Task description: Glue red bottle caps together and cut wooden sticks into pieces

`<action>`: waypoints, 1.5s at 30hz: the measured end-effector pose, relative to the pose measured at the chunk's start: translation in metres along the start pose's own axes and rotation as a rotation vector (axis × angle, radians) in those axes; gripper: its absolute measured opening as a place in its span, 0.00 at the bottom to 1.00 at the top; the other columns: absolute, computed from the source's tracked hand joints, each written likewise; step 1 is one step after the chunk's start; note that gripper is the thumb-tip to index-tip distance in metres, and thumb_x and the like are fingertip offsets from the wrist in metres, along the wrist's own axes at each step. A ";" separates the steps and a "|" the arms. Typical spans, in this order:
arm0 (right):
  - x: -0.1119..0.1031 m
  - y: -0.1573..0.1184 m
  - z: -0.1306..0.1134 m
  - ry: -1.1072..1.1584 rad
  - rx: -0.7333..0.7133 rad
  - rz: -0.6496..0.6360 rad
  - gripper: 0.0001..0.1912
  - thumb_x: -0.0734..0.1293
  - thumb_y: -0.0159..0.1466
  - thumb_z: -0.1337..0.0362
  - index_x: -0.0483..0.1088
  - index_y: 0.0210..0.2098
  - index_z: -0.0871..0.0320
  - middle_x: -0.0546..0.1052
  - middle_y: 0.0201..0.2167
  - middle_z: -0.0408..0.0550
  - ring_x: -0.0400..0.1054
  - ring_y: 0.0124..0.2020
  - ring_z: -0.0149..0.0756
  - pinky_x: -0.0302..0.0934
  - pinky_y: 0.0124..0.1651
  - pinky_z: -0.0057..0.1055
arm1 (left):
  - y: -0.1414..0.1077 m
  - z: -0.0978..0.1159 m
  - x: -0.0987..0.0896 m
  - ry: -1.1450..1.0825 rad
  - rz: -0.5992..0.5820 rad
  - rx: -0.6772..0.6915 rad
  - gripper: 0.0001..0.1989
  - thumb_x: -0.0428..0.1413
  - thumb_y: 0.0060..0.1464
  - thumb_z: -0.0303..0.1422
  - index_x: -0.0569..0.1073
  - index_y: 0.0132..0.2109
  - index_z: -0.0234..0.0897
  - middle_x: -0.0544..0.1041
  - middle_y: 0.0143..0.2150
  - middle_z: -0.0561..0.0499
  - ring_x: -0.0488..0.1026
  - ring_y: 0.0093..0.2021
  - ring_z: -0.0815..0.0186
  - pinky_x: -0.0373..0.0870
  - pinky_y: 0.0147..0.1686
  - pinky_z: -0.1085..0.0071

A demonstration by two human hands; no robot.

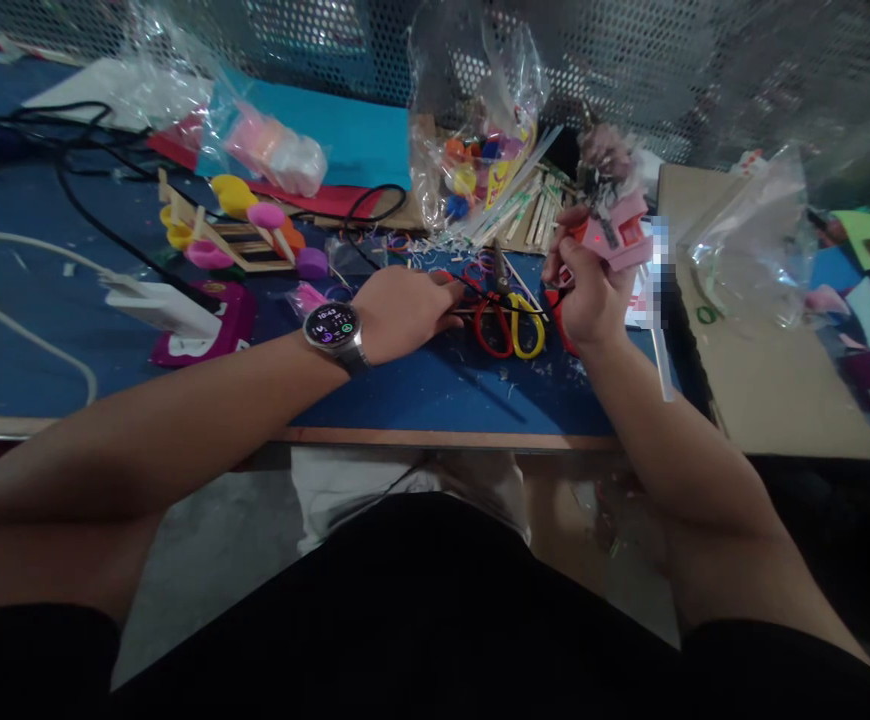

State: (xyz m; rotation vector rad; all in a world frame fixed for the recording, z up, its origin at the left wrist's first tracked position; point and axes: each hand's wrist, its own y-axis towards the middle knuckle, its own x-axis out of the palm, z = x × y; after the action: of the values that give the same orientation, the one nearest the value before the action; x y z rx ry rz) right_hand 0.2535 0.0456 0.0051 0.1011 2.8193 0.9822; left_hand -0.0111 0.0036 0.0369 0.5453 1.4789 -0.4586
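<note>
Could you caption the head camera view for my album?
Left hand with wristwatch, right hand holding a pink object, scissors between them on a cluttered blue table.

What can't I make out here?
All in the head view:
- what lies under the left hand, covered by it
- the gripped part of the pink object, behind the right hand
- the white item alongside, partly pixelated
- the end of the green sheet, cut by the right edge

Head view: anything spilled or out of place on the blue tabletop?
Yes: pale shreds lie scattered on the blue tabletop around the scissors. Strewn loose rather than gathered, they look like spilled offcuts, though their source isn't clear.
</note>
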 end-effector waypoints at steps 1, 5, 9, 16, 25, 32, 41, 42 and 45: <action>0.000 0.000 -0.001 0.009 -0.001 -0.001 0.23 0.71 0.71 0.33 0.79 0.46 0.44 0.70 0.31 0.40 0.66 0.28 0.34 0.67 0.34 0.36 | 0.000 0.000 0.000 -0.006 -0.004 0.002 0.18 0.59 0.75 0.43 0.83 0.60 0.37 0.87 0.55 0.39 0.87 0.51 0.46 0.74 0.45 0.59; 0.001 0.000 -0.004 0.045 -0.006 -0.008 0.22 0.72 0.70 0.35 0.79 0.43 0.45 0.70 0.31 0.39 0.66 0.27 0.31 0.66 0.33 0.35 | 0.003 0.001 0.001 0.008 -0.045 0.057 0.17 0.55 0.78 0.44 0.82 0.59 0.38 0.87 0.54 0.41 0.86 0.52 0.51 0.73 0.45 0.63; 0.002 0.000 -0.004 0.031 0.008 -0.002 0.24 0.72 0.68 0.32 0.80 0.45 0.44 0.70 0.30 0.38 0.66 0.26 0.33 0.66 0.33 0.36 | 0.005 0.003 0.006 0.005 -0.034 0.274 0.16 0.56 0.77 0.44 0.82 0.56 0.40 0.87 0.53 0.43 0.84 0.54 0.54 0.73 0.47 0.65; 0.002 -0.001 -0.001 0.026 -0.017 -0.005 0.22 0.73 0.70 0.35 0.80 0.47 0.44 0.71 0.27 0.38 0.67 0.25 0.34 0.65 0.31 0.36 | 0.000 0.006 0.016 -0.402 0.082 0.538 0.12 0.57 0.76 0.40 0.83 0.55 0.42 0.88 0.53 0.42 0.84 0.55 0.56 0.75 0.55 0.64; 0.003 -0.002 0.003 0.046 -0.002 -0.021 0.20 0.73 0.71 0.36 0.78 0.47 0.44 0.69 0.30 0.38 0.66 0.26 0.32 0.66 0.34 0.37 | -0.006 0.001 0.008 -0.464 0.219 0.337 0.27 0.59 0.54 0.32 0.78 0.62 0.37 0.84 0.58 0.40 0.80 0.60 0.47 0.73 0.65 0.51; 0.003 -0.003 0.000 0.008 0.018 0.004 0.23 0.72 0.69 0.33 0.77 0.46 0.44 0.70 0.29 0.38 0.65 0.26 0.34 0.64 0.33 0.37 | -0.005 0.000 0.009 -0.388 0.057 0.413 0.22 0.58 0.55 0.24 0.81 0.56 0.38 0.86 0.53 0.43 0.83 0.52 0.53 0.75 0.58 0.60; 0.005 -0.003 -0.006 0.024 -0.001 -0.024 0.24 0.72 0.69 0.33 0.77 0.46 0.45 0.72 0.31 0.39 0.66 0.26 0.33 0.65 0.32 0.38 | -0.004 0.000 0.012 -0.606 0.129 0.373 0.17 0.58 0.62 0.26 0.85 0.55 0.39 0.89 0.50 0.47 0.86 0.51 0.58 0.78 0.53 0.66; 0.006 -0.003 -0.007 0.032 -0.003 -0.021 0.24 0.72 0.69 0.33 0.77 0.46 0.44 0.72 0.31 0.39 0.66 0.26 0.34 0.65 0.32 0.38 | -0.005 0.000 0.012 -0.634 0.139 0.374 0.17 0.58 0.62 0.27 0.85 0.55 0.38 0.89 0.51 0.47 0.86 0.52 0.59 0.78 0.54 0.66; 0.007 -0.005 -0.010 0.037 0.010 -0.024 0.25 0.73 0.68 0.31 0.77 0.46 0.44 0.71 0.30 0.39 0.66 0.26 0.34 0.68 0.33 0.39 | -0.006 0.004 0.010 -0.715 0.199 0.296 0.12 0.58 0.63 0.30 0.85 0.50 0.38 0.89 0.49 0.49 0.86 0.49 0.61 0.79 0.54 0.66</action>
State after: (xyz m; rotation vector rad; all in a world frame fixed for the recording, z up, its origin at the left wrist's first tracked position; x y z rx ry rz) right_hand 0.2445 0.0369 0.0088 0.0505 2.8523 0.9757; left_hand -0.0109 -0.0027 0.0267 0.6646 0.6701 -0.6376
